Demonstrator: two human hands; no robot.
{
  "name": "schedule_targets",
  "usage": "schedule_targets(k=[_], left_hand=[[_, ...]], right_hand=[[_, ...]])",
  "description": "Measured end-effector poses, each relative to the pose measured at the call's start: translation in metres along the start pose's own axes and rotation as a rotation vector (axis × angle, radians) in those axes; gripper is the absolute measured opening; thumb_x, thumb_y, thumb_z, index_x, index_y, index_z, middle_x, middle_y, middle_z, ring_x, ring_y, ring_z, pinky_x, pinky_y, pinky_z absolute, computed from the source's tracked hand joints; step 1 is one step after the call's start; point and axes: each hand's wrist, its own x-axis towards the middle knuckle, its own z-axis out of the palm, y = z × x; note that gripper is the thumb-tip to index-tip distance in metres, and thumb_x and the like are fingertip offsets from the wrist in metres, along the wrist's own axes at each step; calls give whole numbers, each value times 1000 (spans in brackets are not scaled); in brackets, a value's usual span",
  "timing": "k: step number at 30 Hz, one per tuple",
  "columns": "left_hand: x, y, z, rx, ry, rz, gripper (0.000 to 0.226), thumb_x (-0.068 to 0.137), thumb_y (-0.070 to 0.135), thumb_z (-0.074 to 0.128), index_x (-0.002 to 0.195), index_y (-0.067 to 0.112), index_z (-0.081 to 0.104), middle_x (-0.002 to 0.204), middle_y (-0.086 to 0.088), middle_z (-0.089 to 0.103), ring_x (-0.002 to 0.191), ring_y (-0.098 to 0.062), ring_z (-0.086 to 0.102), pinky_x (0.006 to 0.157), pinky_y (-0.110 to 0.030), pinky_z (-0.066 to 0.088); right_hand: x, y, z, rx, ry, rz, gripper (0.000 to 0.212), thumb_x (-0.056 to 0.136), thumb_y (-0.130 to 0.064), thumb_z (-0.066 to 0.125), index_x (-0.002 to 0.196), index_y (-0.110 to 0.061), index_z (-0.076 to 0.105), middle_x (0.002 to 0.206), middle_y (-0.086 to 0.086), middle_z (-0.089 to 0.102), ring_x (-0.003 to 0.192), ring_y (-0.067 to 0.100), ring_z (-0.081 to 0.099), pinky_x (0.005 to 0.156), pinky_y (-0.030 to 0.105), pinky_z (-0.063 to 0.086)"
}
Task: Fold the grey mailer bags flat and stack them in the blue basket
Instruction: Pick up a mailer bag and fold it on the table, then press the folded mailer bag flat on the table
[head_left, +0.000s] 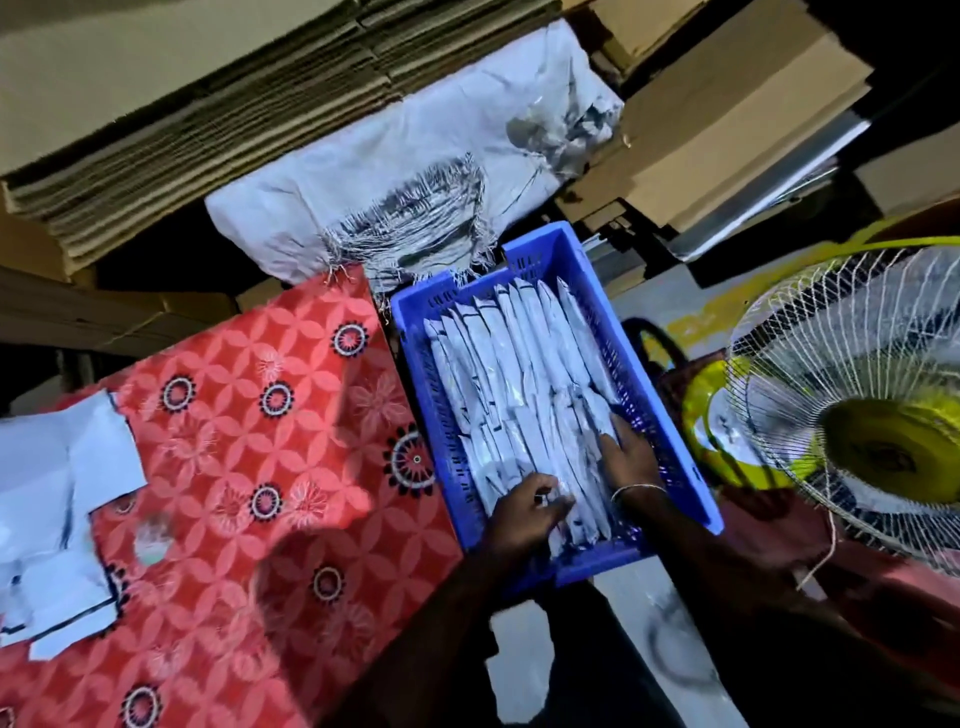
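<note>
A: Status on hands?

B: Both in the blue basket (670, 415). My left hand (524, 506) has fingers curled on the near ends of the folded grey mailer bags (524, 384); can't tell if it's actually pinching one. My right hand (626, 452) lies flat, fingers straight, pressing the bags at the right wall.

A: Unfolded ones?

B: Loose pile (57, 519) on the red cloth (249, 415), cut off at the left edge. Blurry.

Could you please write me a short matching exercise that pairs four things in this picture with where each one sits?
Things:
1. folded grey mailer bags
2. unfolded mailers
3. fan
4. woven sack

Places:
A. behind the blue basket
B. right of the basket
C. standing in rows inside the basket
D. on the red patterned cloth, far left

Pairs: 1-C, 2-D, 3-B, 4-A
</note>
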Motion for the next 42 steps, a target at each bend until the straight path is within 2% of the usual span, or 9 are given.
schedule_targets(k=[5, 10, 18, 23, 27, 31, 34, 37, 42], left_hand=[[2, -4, -5, 27, -3, -23, 91, 63, 73, 57, 132, 14, 62, 131, 0, 62, 122, -12, 57, 98, -24, 44], [11, -10, 1, 56, -12, -82, 52, 94, 38, 71, 139, 18, 57, 137, -5, 60, 118, -10, 54, 87, -19, 36], [9, -18, 15, -24, 15, -124, 41, 97, 31, 70, 135, 21, 59, 122, 5, 61, 102, -12, 57, 84, -22, 39], [5, -19, 17, -43, 11, -117, 47, 92, 38, 73, 134, 22, 59, 132, -6, 65, 109, -38, 66, 82, -34, 47], [-4, -20, 9, -34, 20, -60, 66, 79, 56, 71, 134, 22, 60, 142, 1, 58, 123, -21, 60, 90, -22, 48], [-19, -27, -5, -54, 37, 5, 61, 76, 54, 66, 127, 23, 63, 128, -2, 63, 113, -13, 59, 87, -9, 42], [-34, -34, -21, -97, 88, 35, 45, 83, 43, 69, 124, 27, 64, 124, -4, 64, 110, -14, 59, 95, -21, 45], [-52, -45, -41, -132, 173, 61, 50, 91, 35, 73, 136, 17, 60, 135, -4, 61, 123, -14, 56, 107, -27, 41], [-90, -85, -86, -376, 333, 81, 47, 83, 28, 79, 125, 16, 61, 132, -8, 64, 118, -15, 58, 97, -18, 48]], right_hand=[[-21, -19, -3, 62, -10, -4, 64, 86, -40, 45, 148, -27, 49, 151, -1, 52, 138, 18, 47, 119, 40, 33], [1, -9, 4, 125, -147, 23, 77, 78, -52, 49, 152, -34, 37, 154, -4, 47, 140, 19, 44, 120, 45, 32], [-14, -27, 6, 191, -144, 0, 97, 80, -68, 63, 159, -29, 23, 165, -3, 26, 149, 17, 28, 123, 43, 26], [-23, -30, 0, 196, -128, 18, 72, 93, -53, 63, 154, -25, 36, 148, -8, 47, 135, 13, 45, 114, 32, 33], [-39, -38, -8, 27, -31, 54, 63, 91, -48, 65, 140, -11, 51, 136, 11, 60, 126, 30, 57, 102, 28, 40], [-68, -61, -12, -259, -8, -83, 53, 91, -41, 66, 128, -5, 54, 126, 22, 61, 117, 39, 60, 95, 39, 47], [-95, -83, -8, -410, -30, -194, 61, 93, -43, 64, 140, -7, 51, 133, 23, 56, 124, 40, 55, 100, 44, 46], [-133, -109, 12, -367, -61, -326, 58, 94, -38, 66, 143, -8, 53, 137, 18, 57, 125, 35, 56, 103, 43, 46], [-189, -146, 70, -341, -220, -497, 29, 92, -38, 67, 117, -23, 70, 105, 1, 73, 96, 20, 70, 85, 36, 53]])
